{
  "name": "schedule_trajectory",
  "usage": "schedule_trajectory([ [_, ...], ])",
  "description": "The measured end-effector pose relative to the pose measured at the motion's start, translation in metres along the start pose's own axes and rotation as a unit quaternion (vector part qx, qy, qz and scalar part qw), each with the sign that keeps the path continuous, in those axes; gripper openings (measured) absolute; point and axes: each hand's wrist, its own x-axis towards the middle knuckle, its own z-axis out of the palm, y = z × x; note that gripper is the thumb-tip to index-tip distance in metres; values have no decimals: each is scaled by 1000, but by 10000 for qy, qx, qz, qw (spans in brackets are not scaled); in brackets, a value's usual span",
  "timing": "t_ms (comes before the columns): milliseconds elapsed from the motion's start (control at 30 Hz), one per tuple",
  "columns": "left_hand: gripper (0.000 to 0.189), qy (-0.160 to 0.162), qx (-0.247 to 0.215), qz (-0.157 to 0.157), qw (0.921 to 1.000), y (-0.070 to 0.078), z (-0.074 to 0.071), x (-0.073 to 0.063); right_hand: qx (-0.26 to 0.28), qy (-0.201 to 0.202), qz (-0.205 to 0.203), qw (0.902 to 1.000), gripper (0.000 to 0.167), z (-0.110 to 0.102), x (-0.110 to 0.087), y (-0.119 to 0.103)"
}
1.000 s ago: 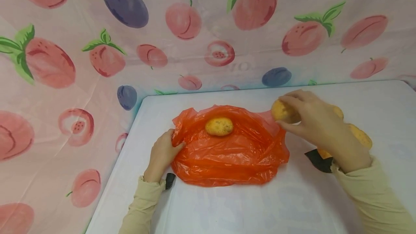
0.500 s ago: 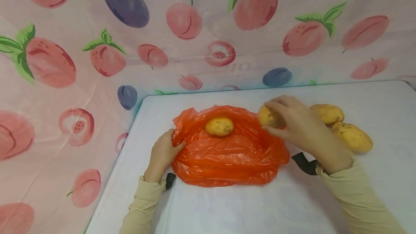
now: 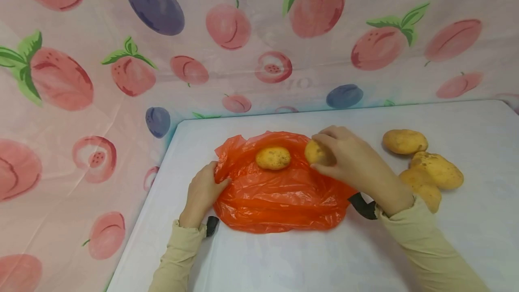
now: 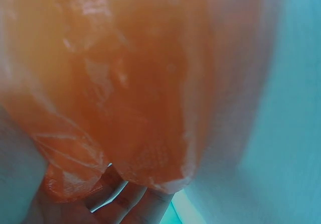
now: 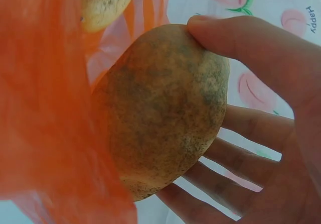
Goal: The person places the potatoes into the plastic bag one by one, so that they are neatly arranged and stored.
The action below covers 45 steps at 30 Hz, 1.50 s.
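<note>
An orange-red plastic bag [image 3: 275, 197] lies spread on the table with its mouth held open. My left hand [image 3: 202, 193] grips the bag's left edge, thumb on the inner side and fingers outside, as the left wrist view of the crumpled plastic [image 4: 150, 108] also shows. One potato [image 3: 273, 158] rests on the bag toward its far side. Over the bag's right part, my right hand [image 3: 352, 161] holds a second potato [image 3: 318, 153] between thumb and fingers. Close up in the right wrist view, that brownish, speckled potato [image 5: 160, 108] is partly behind the bag's film.
To the right of the bag, three more potatoes lie grouped on the white table [image 3: 284, 260]: one at the back [image 3: 405, 141], a larger one [image 3: 439, 172], and one [image 3: 423, 190] partly behind the right forearm. A fruit-print cloth [image 3: 227, 71] hangs behind and at left.
My right hand has carried its potato leftward, from the bag's right edge to over the bag, uncovering the potatoes at right. The left hand has stayed in place.
</note>
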Motion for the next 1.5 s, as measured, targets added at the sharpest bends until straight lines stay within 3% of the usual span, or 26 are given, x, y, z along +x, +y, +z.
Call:
schedule_trajectory([
  [667, 55, 0, -23, -16, 10000, 1, 0, -1, -273, -240, -367, 9987, 58, 28, 13, -26],
  [1267, 54, 2, 12, 7, 10000, 2, 1, -1, -233, -366, -591, 9973, 48, 44, 28, -47],
  [1500, 56, -9, 58, 38, 10000, 2, -1, -2, -105, -562, -712, 9958, 52, 56, 35, -59],
])
